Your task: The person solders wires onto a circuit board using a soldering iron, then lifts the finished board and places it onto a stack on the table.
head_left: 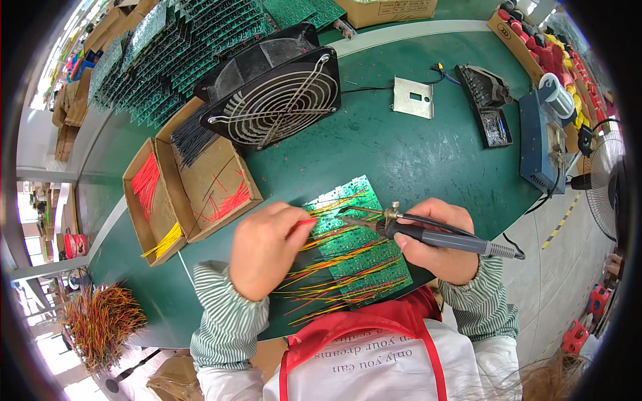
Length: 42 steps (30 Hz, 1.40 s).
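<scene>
"What do we have on the left?"
"Near left, a bundle of wires (103, 327); then the cartons (214, 166) with red, yellow and black wires, and a black fan (277, 110) on their far right."

"And our left hand (264, 250)?"
"Its fingertips are pinched narrow on a red wire (306, 222), at the left edge of the green board (368, 252). The board lies on the table (364, 150), right in front of us, with rows of coloured leads (314, 267) across it."

"Our right hand (449, 264)?"
"Wrapped around the soldering iron (438, 237), tip pointing left over the board."

"Farther right?"
"On the far side we see a white plate (404, 100), then a black tray (487, 110), a blue unit (535, 144) and a solder spool (556, 97)."
</scene>
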Motion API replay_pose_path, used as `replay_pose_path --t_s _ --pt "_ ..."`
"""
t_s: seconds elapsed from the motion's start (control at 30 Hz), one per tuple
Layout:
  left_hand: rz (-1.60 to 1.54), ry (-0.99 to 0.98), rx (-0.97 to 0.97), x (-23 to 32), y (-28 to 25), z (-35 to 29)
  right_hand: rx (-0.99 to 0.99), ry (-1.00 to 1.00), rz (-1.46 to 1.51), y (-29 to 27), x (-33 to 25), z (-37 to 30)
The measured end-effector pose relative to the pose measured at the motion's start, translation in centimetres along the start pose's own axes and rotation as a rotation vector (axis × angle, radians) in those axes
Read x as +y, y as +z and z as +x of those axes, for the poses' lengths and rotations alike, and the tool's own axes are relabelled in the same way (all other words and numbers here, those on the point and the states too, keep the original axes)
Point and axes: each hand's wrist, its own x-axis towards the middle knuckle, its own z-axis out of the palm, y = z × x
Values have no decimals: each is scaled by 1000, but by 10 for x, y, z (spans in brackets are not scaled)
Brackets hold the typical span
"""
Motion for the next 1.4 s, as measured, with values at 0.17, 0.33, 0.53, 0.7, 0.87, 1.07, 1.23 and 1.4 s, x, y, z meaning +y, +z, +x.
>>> replay_pose_path --t_s 0.17,0.33,0.53,0.7,0.87,1.07,1.23,1.4 --pt "-22 33 -106 -7 16 9 -12 29 12 -1 0 1" --pt "-14 32 -122 -7 19 11 -37 53 7 -1 2 2" --pt "-10 16 -120 -6 20 13 -41 27 7 0 4 4" --pt "0 8 -143 -5 17 15 -20 4 -1 -4 3 4" --pt "63 36 -31 3 7 14 5 39 9 -12 1 0" --pt "19 87 -37 13 18 20 18 48 -20 -16 2 -3" --pt "-6 77 -105 8 30 25 36 50 -25 -18 4 -2" --pt "-3 83 -96 9 33 28 37 68 -14 -16 8 0"
